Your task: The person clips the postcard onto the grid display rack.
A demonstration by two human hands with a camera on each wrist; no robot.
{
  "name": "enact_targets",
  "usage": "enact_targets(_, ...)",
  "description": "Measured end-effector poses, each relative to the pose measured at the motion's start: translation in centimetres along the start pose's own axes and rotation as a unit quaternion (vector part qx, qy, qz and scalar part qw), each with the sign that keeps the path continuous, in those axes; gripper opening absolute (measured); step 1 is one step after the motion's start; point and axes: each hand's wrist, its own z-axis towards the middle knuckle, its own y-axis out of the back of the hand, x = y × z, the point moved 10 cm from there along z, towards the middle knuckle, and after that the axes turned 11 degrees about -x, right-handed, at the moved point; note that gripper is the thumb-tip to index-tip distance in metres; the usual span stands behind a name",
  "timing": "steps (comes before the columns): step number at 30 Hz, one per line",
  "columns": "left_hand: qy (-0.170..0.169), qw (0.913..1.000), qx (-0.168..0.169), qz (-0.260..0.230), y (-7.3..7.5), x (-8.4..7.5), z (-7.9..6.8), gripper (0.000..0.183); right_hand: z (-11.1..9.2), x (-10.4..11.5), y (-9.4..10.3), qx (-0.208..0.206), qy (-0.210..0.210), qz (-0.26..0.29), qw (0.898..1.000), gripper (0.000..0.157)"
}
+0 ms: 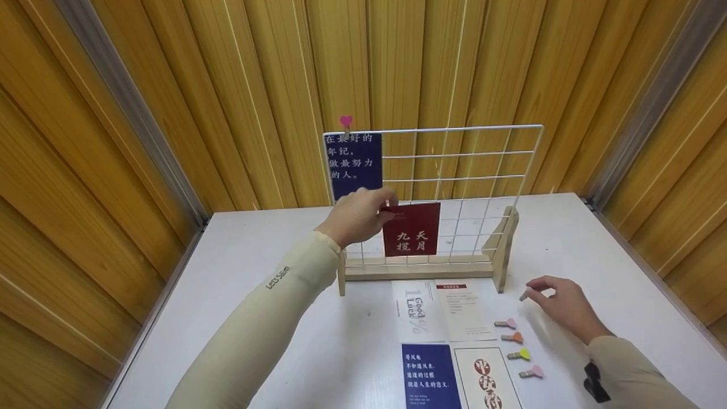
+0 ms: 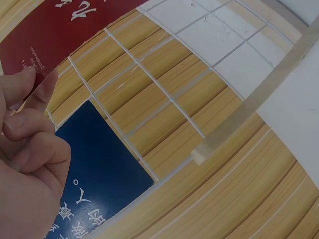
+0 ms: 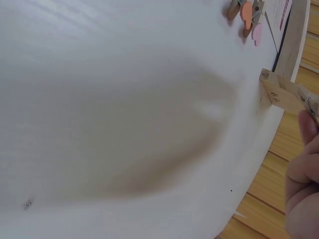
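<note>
My left hand (image 1: 360, 216) pinches a dark red card (image 1: 412, 230) by its upper left corner, in front of the white wire grid (image 1: 454, 180). White characters show on the card. In the left wrist view, thumb and finger grip the card's edge (image 2: 60, 37). A dark blue card (image 1: 355, 159) hangs at the grid's upper left under a clothespin with a pink heart (image 1: 346, 122). Above the table on the right, my right hand (image 1: 562, 304) pinches a small wooden clothespin (image 1: 523, 295); its metal spring shows at the right wrist view's edge.
A wooden stand (image 1: 420, 272) carries the grid. On the white table (image 1: 255, 244) before it lie a Good Luck card (image 1: 419, 312), a cream card (image 1: 466, 309), a blue card (image 1: 429, 378) and a red-lettered card (image 1: 487, 378). Several clothespins (image 1: 513, 338) form a column beside them.
</note>
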Motion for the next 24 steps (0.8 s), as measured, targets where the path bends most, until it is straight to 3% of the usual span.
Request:
enact_targets(16,0.011,0.9975,-0.027,0.064,2.0,-0.7,3.2,0.009,-0.5,-1.0,0.4,0.006,-0.018,0.005,1.000,0.026)
enact_targets(24,0.008,0.9965,-0.050,0.066,3.1,-1.2,4.3,0.012,-0.5,-1.2,0.7,0.009,-0.027,0.002,1.000,0.026)
